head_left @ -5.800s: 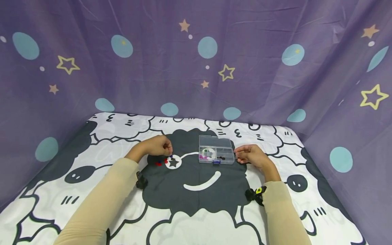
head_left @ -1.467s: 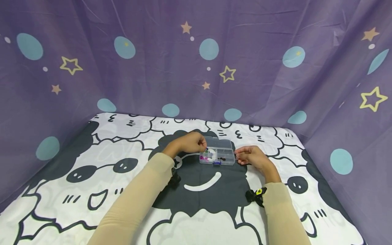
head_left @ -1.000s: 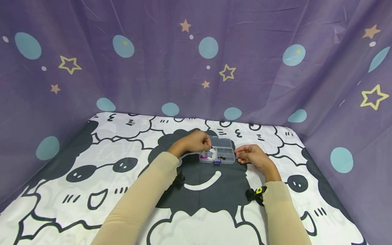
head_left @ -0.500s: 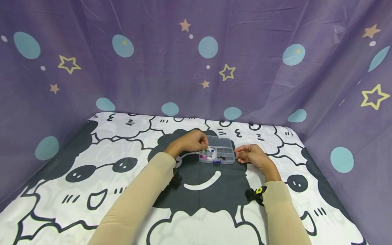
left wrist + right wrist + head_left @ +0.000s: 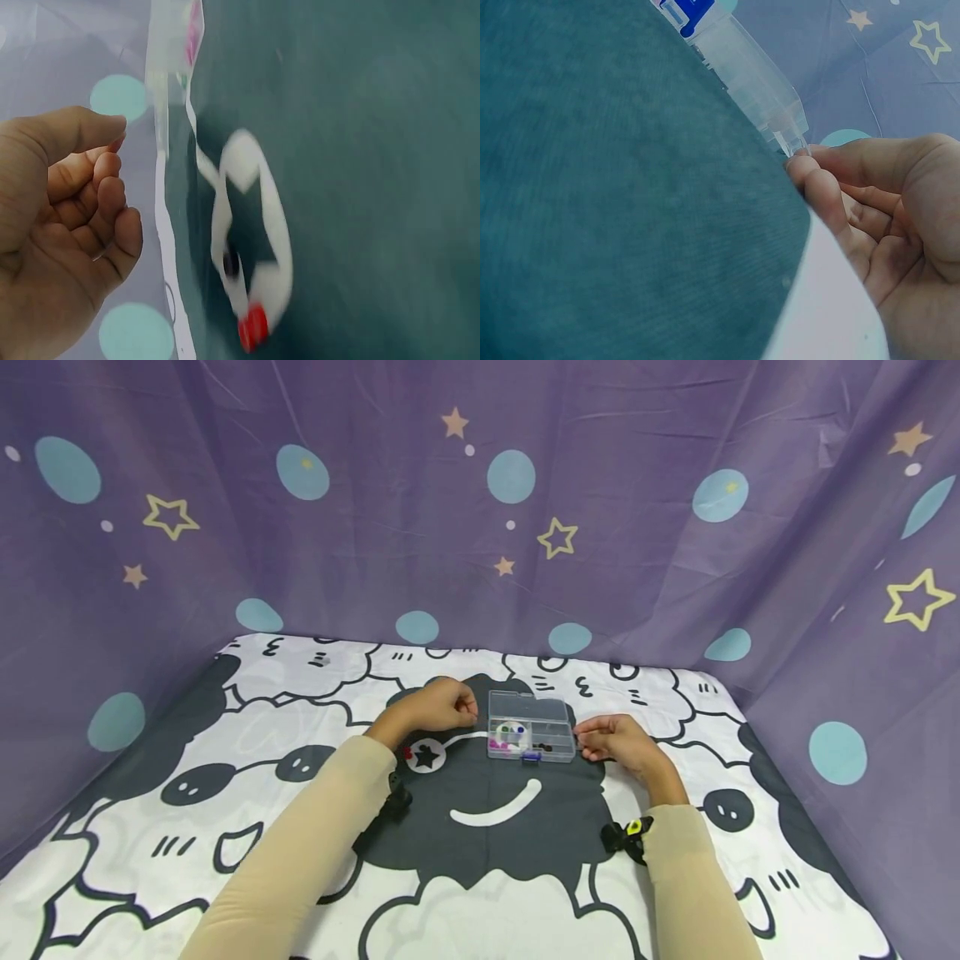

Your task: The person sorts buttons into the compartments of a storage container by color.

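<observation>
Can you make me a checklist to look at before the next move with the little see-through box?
1. Lid open: ok, it is tipped back.
2. Right grip on the box: ok, it pinches the end.
3. Left grip free: ok, nothing shows in it.
4. Pink bits inside the box: ok.
5. Red bits put away: not ok, they lie on the cloth, left of the box.
6. Colour of the small dark bit near the red: cannot tell, too blurred.

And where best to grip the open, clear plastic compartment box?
The box is probably best gripped at its short left end, from the left: the right hand pinches the opposite end, the clear lid extends behind, and the blue latch sits on the front.
</observation>
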Demonstrator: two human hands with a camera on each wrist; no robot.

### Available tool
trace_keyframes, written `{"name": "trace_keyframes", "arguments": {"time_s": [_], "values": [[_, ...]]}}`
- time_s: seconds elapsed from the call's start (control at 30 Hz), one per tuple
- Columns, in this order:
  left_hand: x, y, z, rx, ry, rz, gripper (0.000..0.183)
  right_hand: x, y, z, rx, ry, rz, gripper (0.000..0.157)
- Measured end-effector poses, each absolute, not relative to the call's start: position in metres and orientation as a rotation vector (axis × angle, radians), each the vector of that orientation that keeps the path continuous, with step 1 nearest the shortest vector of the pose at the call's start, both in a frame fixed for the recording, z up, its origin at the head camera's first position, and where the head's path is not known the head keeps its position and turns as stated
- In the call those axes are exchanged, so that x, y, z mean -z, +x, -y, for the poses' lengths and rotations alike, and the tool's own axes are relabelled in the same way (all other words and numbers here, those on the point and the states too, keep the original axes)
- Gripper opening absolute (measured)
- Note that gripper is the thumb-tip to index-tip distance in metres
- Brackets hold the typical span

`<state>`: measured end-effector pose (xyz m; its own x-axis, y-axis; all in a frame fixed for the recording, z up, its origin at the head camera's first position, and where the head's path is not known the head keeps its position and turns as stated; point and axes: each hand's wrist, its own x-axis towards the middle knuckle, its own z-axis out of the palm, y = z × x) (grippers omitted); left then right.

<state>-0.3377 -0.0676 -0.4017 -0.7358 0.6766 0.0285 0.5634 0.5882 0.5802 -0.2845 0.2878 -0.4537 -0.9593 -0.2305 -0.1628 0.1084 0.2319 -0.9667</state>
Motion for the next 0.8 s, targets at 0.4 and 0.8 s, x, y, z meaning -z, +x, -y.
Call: {"name": "trace_keyframes", "arguments": {"time_s": [0.4, 0.8], "values": [[0.400, -0.332, 0.114, -0.824, 0.985, -2.646, 0.004, 0.456, -0.285, -0.289, 1.808, -0.103, -2.238, 0.028], [0.404, -0.325, 0.150, -0.779, 0.937, -2.623, 0.005, 0.453, -0.283, -0.287, 1.802, -0.116, -2.236, 0.028]]}}
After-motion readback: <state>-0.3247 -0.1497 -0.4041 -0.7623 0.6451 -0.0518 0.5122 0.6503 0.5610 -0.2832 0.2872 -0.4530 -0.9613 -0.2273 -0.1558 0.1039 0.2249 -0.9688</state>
